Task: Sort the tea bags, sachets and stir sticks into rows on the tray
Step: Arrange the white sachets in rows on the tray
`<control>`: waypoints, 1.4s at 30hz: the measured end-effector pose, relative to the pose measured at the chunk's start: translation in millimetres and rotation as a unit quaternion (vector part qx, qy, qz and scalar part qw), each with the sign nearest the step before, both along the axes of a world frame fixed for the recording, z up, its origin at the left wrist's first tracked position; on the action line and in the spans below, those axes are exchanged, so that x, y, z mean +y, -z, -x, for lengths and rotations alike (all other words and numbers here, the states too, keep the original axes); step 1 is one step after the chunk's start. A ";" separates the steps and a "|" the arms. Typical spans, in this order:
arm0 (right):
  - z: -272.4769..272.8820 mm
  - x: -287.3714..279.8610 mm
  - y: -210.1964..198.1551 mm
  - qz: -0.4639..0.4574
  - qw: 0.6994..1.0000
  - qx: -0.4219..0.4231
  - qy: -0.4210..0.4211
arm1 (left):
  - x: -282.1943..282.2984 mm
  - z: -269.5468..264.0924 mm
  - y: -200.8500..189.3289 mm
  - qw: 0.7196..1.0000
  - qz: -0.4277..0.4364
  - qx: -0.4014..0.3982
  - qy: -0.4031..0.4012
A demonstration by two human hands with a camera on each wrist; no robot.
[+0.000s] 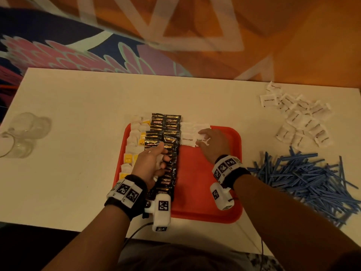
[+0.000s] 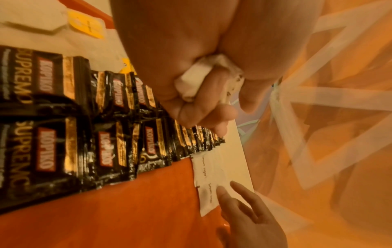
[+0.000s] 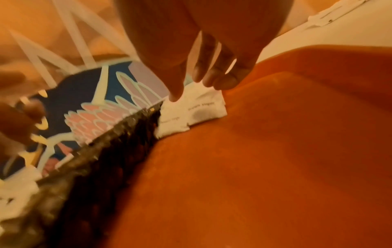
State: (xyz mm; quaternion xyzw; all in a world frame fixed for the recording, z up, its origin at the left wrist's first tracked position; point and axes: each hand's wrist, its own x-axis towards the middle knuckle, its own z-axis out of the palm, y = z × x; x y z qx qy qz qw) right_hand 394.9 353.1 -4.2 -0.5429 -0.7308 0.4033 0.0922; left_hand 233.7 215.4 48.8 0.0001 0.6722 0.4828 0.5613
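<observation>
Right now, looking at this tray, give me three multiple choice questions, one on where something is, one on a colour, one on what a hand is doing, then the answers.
1. Where is the pile of blue stir sticks?
A. On the white table, right of the tray
B. In a row on the tray
C. Inside the glass

2. What colour is the tray?
A. Green
B. Red
C. Black

3. What is the left hand doing?
A. Lying flat and empty on the table
B. Gripping a bunch of stir sticks
C. Holding white sachets in curled fingers

Answers:
1 A, the sticks lie loose on the table off the tray's right edge.
2 B, bare red shows beside the black Kopiko sachets.
3 C, the left wrist view shows white packets bunched in the fist, while the right hand touches a brown sugar sachet on the tray.
</observation>
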 end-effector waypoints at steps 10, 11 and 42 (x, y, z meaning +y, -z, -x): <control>1.4 -31.1 -69.6 0.154 0.969 0.141 -0.130 | 20.2 -33.1 -29.0 0.988 -0.046 -0.131 0.073; -0.9 -33.4 -72.8 0.145 0.970 0.137 -0.140 | 21.3 -36.8 -32.1 0.986 -0.049 -0.137 0.082; -28.1 -36.7 -108.4 0.189 0.917 0.309 0.168 | 22.3 -60.0 -48.2 0.974 -0.144 0.138 0.112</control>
